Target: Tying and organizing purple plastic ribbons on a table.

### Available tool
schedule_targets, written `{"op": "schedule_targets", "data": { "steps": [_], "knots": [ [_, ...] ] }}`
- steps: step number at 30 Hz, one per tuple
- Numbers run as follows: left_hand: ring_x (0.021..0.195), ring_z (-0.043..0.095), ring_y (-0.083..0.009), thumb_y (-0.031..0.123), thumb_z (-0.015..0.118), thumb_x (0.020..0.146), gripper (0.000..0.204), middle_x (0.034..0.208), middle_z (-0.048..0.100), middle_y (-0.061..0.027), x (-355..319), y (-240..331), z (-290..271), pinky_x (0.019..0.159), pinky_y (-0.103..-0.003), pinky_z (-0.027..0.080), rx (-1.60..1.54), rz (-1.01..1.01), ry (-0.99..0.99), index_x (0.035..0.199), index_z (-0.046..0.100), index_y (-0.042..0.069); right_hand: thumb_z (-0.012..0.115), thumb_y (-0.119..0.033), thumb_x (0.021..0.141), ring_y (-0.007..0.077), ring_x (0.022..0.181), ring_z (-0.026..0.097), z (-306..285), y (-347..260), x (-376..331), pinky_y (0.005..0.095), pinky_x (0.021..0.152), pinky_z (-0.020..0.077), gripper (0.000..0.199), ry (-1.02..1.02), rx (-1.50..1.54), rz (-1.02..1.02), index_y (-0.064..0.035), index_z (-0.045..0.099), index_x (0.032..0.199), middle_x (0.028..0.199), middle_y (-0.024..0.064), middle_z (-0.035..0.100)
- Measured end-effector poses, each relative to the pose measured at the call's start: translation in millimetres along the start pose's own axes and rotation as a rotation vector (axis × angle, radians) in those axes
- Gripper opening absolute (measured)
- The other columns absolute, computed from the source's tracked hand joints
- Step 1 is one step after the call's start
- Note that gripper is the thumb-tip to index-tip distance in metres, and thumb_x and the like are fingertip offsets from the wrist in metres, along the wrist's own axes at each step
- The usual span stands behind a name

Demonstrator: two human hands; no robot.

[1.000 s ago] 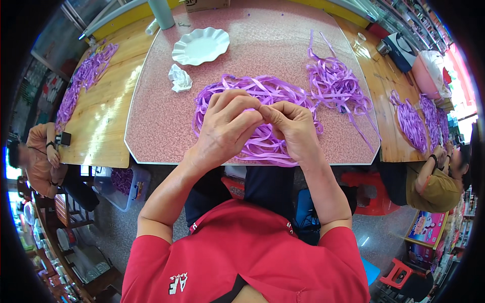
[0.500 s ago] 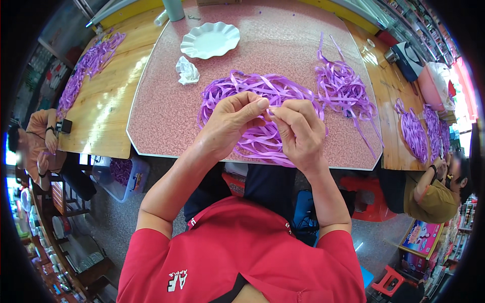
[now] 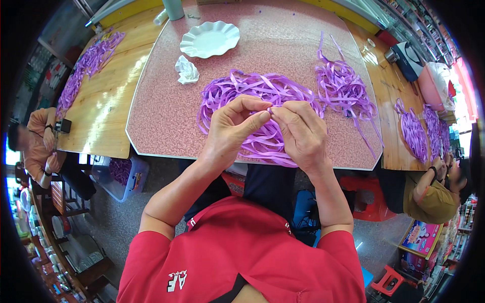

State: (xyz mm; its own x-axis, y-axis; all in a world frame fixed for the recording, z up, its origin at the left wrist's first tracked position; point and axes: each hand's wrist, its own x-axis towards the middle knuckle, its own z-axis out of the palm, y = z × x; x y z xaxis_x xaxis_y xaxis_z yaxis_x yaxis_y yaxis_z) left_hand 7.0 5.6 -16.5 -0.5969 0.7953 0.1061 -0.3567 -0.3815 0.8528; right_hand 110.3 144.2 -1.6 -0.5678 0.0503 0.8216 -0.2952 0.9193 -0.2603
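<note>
Both my hands meet over a heap of purple ribbon (image 3: 273, 86) at the near side of the pink speckled table (image 3: 166, 116). The thumb and fingers of my left hand (image 3: 232, 123) are closed near their tips. My right hand (image 3: 301, 129) pinches beside them, its fingers curled. A small purple bit of ribbon (image 3: 271, 109) shows between the two sets of fingertips; most of it is hidden by the fingers. To the right lies a second, looser pile of purple ribbon (image 3: 346, 86), its ends trailing toward the table's near right corner.
A white scalloped plate (image 3: 209, 39) and a crumpled white tissue (image 3: 187, 70) lie at the far left of the table, near a green cylinder (image 3: 174, 9). People sit at wooden tables on both sides with more purple ribbon (image 3: 414, 134). A plastic bin (image 3: 121, 177) stands on the floor.
My left hand has turned slightly, its thumb now lower and apart from the forefinger's tip. My right hand has shifted little. The ribbon piles on my table look the same.
</note>
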Motion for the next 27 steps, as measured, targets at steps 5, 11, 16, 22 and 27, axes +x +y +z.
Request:
{"op": "schedule_targets", "data": {
  "steps": [5, 11, 16, 22, 27],
  "knots": [
    [0.093, 0.057, -0.0074, 0.005, 0.063, 0.094, 0.011, 0.100, 0.061, -0.0028, 3, -14, 2, 0.084, -0.022, 0.046, 0.240, 0.270, 0.078, 0.103, 0.063, -0.001, 0.074, 0.003, 0.077, 0.0257, 0.076, 0.064, 1, -7, 3, 0.0340, 0.060, 0.0516, 0.019, -0.034, 0.019, 0.060, 0.0012, 0.066, 0.095, 0.087, 0.0119, 0.063],
    [0.090, 0.056, -0.0076, 0.011, 0.058, 0.098, 0.012, 0.098, 0.057, -0.0013, 5, -28, 9, 0.082, -0.023, 0.046, 0.146, 0.206, 0.152, 0.106, 0.057, 0.001, 0.071, 0.002, 0.083, 0.0216, 0.074, 0.064, 5, -13, 3, 0.0315, 0.060, 0.0509, 0.011, 0.000, 0.097, 0.236, 0.0016, 0.066, 0.093, 0.087, 0.0119, 0.064],
    [0.095, 0.055, -0.0096, 0.014, 0.055, 0.100, 0.015, 0.103, 0.057, -0.0021, 3, -34, 10, 0.088, -0.026, 0.046, -0.075, 0.102, 0.103, 0.110, 0.055, 0.003, 0.069, 0.001, 0.087, 0.0142, 0.072, 0.062, 6, -12, 1, 0.0272, 0.061, 0.0495, 0.006, 0.050, 0.159, 0.411, 0.0015, 0.066, 0.092, 0.086, 0.0089, 0.065],
    [0.096, 0.054, -0.0097, 0.014, 0.055, 0.100, 0.015, 0.104, 0.056, -0.0019, 2, -33, 12, 0.088, -0.026, 0.045, -0.032, 0.123, 0.080, 0.111, 0.054, 0.003, 0.066, -0.010, 0.093, 0.0057, 0.066, 0.054, 3, -11, -1, 0.0193, 0.056, 0.0415, 0.012, -0.007, 0.418, 0.617, 0.0014, 0.065, 0.094, 0.078, -0.0002, 0.061],
    [0.090, 0.053, -0.0091, 0.009, 0.058, 0.098, 0.015, 0.098, 0.055, -0.0013, 4, -32, 11, 0.081, -0.025, 0.045, 0.269, 0.273, 0.118, 0.110, 0.052, 0.003, 0.064, -0.014, 0.096, -0.0015, 0.055, 0.041, -1, -20, 3, 0.0165, 0.047, 0.0293, 0.014, -0.011, 0.767, 0.939, -0.0003, 0.065, 0.096, 0.071, -0.0056, 0.055]
  ]
}}
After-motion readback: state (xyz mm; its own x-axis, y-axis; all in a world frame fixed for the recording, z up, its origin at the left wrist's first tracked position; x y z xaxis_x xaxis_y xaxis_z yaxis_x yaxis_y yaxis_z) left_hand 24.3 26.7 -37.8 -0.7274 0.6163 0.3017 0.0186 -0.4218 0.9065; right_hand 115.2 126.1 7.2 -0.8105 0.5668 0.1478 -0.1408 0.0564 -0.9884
